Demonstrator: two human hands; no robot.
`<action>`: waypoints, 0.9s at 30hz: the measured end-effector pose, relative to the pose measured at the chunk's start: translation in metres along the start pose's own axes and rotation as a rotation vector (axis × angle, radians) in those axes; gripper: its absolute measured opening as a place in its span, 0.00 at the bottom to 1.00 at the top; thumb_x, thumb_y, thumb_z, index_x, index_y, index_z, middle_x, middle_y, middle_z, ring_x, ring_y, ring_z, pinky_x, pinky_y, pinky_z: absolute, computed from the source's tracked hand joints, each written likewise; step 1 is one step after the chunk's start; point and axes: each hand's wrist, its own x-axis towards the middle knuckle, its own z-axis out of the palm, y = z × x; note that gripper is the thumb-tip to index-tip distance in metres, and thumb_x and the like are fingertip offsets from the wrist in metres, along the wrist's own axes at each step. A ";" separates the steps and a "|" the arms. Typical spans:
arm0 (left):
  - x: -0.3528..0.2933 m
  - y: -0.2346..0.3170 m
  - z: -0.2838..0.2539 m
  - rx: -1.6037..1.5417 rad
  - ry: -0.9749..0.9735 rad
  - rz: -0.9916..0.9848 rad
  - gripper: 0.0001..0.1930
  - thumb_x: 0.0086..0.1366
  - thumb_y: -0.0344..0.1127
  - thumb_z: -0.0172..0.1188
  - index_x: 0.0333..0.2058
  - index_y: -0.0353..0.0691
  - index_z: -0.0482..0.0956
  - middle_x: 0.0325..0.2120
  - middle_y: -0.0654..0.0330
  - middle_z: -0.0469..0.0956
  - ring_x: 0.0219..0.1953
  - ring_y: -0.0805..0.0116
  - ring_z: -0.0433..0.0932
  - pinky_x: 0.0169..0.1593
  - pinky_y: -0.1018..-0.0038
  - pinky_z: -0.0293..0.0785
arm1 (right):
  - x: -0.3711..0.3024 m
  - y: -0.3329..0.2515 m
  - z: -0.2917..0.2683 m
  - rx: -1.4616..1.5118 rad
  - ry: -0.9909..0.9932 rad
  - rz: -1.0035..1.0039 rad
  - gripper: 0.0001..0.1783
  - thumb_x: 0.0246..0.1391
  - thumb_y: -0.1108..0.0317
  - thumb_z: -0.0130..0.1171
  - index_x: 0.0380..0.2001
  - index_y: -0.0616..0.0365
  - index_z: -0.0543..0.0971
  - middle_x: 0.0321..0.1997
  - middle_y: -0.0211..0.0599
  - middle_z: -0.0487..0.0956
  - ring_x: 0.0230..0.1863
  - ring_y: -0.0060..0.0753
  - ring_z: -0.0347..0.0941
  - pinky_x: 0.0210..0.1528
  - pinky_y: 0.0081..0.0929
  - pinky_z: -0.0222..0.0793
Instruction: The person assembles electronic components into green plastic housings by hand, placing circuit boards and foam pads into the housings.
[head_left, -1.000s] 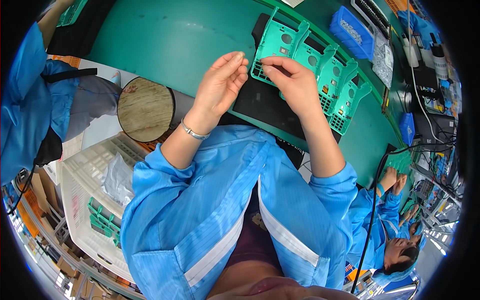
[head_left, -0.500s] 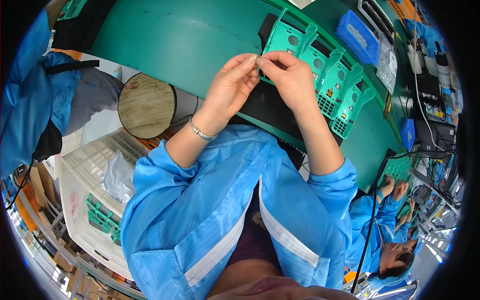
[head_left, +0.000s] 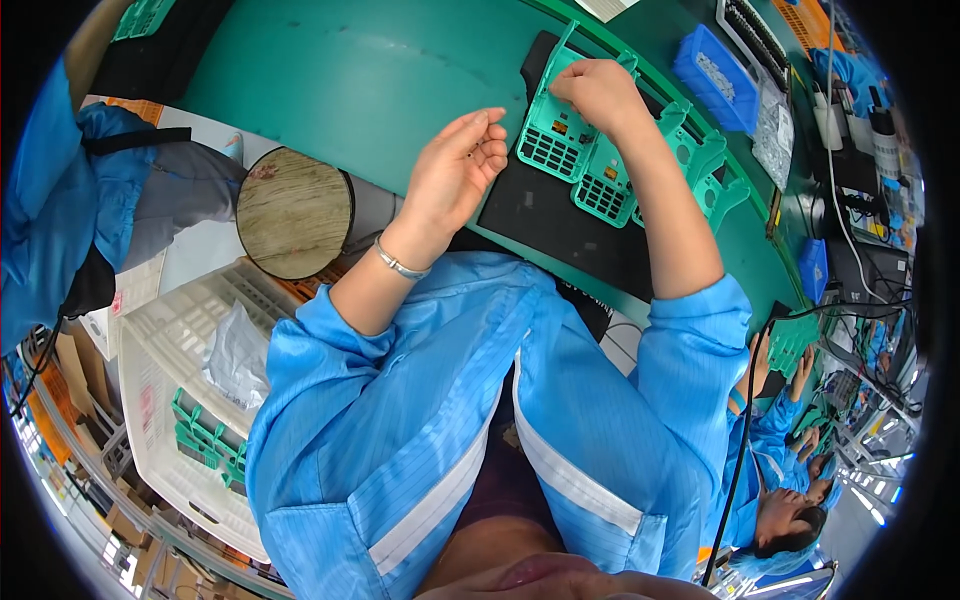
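Observation:
My right hand (head_left: 603, 95) reaches over a row of green plastic housings (head_left: 556, 150). Its thumb and fingertips are pinched together at the upper part of the leftmost housing. Whatever small thing they may hold is hidden. The housings have grid vents, round openings and small orange and dark parts inside; my right hand and forearm cover part of the row. To the left of them, above the near side of the bench, my left hand (head_left: 458, 165) is raised with its fingers curled in and the thumb near the index fingertip. I cannot make out anything between them.
The housings lie on a black mat (head_left: 540, 215) on the green bench (head_left: 370, 80). Behind stands a blue bin (head_left: 715, 80) of small pale parts, beside a clear bag (head_left: 773, 140). A round stool (head_left: 293, 213) and white crate (head_left: 165, 430) are at left. Co-workers sit on both sides.
My hands were together, fingertips meeting in front of the housings. The right hand has moved away and to the right, onto the leftmost housing; the left has stayed nearly in place.

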 end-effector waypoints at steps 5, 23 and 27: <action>0.002 -0.001 -0.002 0.001 0.006 -0.008 0.11 0.66 0.33 0.48 0.42 0.31 0.71 0.28 0.62 0.73 0.30 0.77 0.72 0.35 0.82 0.72 | 0.006 -0.006 -0.004 -0.109 -0.092 -0.031 0.15 0.36 0.61 0.53 0.26 0.59 0.81 0.32 0.46 0.78 0.36 0.47 0.73 0.40 0.35 0.69; 0.003 0.001 0.001 0.000 -0.007 -0.042 0.11 0.65 0.34 0.50 0.41 0.33 0.71 0.28 0.62 0.72 0.29 0.76 0.71 0.35 0.80 0.71 | -0.036 0.018 0.021 -0.133 0.357 -0.498 0.12 0.47 0.70 0.52 0.36 0.57 0.78 0.36 0.43 0.77 0.39 0.46 0.72 0.40 0.36 0.69; 0.002 0.000 0.004 0.044 0.012 -0.029 0.10 0.65 0.36 0.49 0.39 0.36 0.71 0.22 0.67 0.68 0.23 0.79 0.67 0.29 0.83 0.66 | -0.047 0.018 0.038 -0.323 0.470 -0.649 0.18 0.40 0.79 0.51 0.39 0.61 0.76 0.40 0.41 0.74 0.40 0.45 0.70 0.42 0.34 0.68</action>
